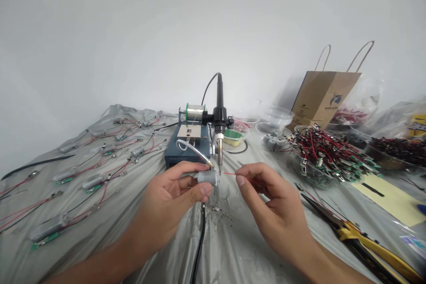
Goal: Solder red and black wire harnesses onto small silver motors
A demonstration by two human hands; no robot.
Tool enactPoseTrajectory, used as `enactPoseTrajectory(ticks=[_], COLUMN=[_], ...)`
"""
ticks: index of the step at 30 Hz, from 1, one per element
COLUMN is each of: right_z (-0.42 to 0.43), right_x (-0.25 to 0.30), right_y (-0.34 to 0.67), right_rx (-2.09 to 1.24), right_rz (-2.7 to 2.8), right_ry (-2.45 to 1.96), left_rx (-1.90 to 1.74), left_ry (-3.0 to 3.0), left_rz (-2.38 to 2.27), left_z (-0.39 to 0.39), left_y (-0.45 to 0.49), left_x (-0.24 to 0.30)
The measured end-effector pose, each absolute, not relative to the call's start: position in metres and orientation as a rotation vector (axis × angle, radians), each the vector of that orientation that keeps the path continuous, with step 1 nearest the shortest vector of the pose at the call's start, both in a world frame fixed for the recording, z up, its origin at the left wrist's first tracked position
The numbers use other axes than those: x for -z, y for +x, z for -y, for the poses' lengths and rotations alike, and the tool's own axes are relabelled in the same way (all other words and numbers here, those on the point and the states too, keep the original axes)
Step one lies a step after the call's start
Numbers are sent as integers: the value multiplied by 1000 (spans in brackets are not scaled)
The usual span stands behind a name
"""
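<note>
Between the thumb and fingers of my left hand (169, 197) is a small grey cylindrical motor (207, 176), its right end facing the iron's tip. My right hand (273, 199) pinches a thin red wire (229, 173), whose free end points left toward the motor. A black-handled soldering iron (219, 113) hangs tip-down in a clamp just above the gap between both hands. The end of a clear solder feed tube (196, 150) sits close to that tip. Whether the wire touches the motor or the tip, I cannot tell.
Behind my hands stands a blue soldering station (173, 147) with a solder spool (195, 112). Wired motor assemblies (49, 226) lie at left. To the right are a bowl of wired green boards (319, 175), yellow-handled cutters (353, 233), a yellow paper (392, 199) and a paper bag (324, 97).
</note>
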State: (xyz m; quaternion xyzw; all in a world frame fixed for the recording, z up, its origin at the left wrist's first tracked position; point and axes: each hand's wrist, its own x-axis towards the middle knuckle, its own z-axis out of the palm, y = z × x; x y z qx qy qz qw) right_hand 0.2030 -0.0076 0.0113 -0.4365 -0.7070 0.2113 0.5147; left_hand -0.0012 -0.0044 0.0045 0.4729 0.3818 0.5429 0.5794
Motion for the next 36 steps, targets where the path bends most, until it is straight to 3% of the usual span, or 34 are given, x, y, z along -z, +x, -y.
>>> enactPoseTrajectory(ticks=[36], right_z=[9], right_x=[-12], right_y=[203], right_rx=[-481], right_rz=[1719], right_ry=[-1038], left_rx=[-1274], left_ry=[1113], left_rz=[-848], left_z=[3], left_y=[-2], left_x=[0])
